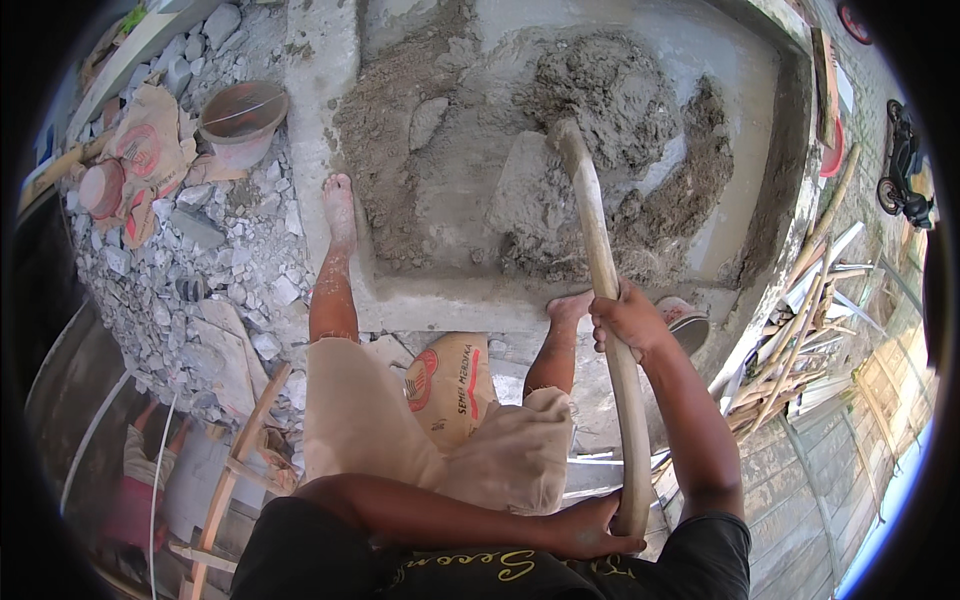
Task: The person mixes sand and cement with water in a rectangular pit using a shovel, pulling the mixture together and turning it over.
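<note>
I hold a hoe by its long, curved wooden handle. My right hand is wrapped round the middle of the handle. Near my body, my left hand closes round its butt end. The hoe's broad grey blade is caked with mortar and rests in the wet mix, its edges partly buried. A heap of wet grey mortar lies beyond and right of the blade. Drier, sandy mix spreads on the left of the shallow concrete trough, and a flat stone-like lump lies in it.
My bare feet stand at the trough's near rim. Broken rubble covers the left, with a bucket and a torn paper sack. Another sack lies between my legs. Sticks and a parked motorcycle are at right.
</note>
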`<state>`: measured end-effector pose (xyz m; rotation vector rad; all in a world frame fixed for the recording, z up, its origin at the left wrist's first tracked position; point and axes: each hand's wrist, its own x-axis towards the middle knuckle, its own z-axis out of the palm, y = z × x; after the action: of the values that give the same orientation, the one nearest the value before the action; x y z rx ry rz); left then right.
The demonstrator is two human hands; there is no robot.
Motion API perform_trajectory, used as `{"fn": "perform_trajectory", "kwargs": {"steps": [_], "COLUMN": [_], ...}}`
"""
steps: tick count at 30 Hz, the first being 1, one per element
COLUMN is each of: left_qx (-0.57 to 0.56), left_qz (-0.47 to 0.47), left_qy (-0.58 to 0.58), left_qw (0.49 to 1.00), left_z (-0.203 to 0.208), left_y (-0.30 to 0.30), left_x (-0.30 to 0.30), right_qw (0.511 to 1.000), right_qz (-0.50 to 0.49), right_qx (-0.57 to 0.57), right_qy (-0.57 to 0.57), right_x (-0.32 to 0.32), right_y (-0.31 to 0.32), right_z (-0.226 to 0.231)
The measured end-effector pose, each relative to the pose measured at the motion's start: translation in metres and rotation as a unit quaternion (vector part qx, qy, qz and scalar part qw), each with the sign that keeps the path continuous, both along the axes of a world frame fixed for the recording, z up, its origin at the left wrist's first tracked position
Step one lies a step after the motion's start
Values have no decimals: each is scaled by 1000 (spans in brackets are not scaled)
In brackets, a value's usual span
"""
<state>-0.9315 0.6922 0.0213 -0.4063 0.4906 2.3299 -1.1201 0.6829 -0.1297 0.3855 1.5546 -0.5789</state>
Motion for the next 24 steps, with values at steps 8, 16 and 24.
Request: {"fn": "perform_trajectory", "kwargs": {"steps": [8,16,24], "left_qx": [-274,-496,-553], "left_qz": [-134,-320,-174], "left_qy": [-8,-49,-6], "left_qw": [952,806,815], "left_z": [-99,-310,-315], "left_y": [86,43,40], "left_x": [102,53,27], "right_qw": [943,889,867], "right_qz": [-92,-266,-290], "right_qx": [-59,-92,-174], "right_qy": [315,360,366], "right_x": [23,4,-10], "right_y": [25,30,36], "right_z": [41,-79,-56]}}
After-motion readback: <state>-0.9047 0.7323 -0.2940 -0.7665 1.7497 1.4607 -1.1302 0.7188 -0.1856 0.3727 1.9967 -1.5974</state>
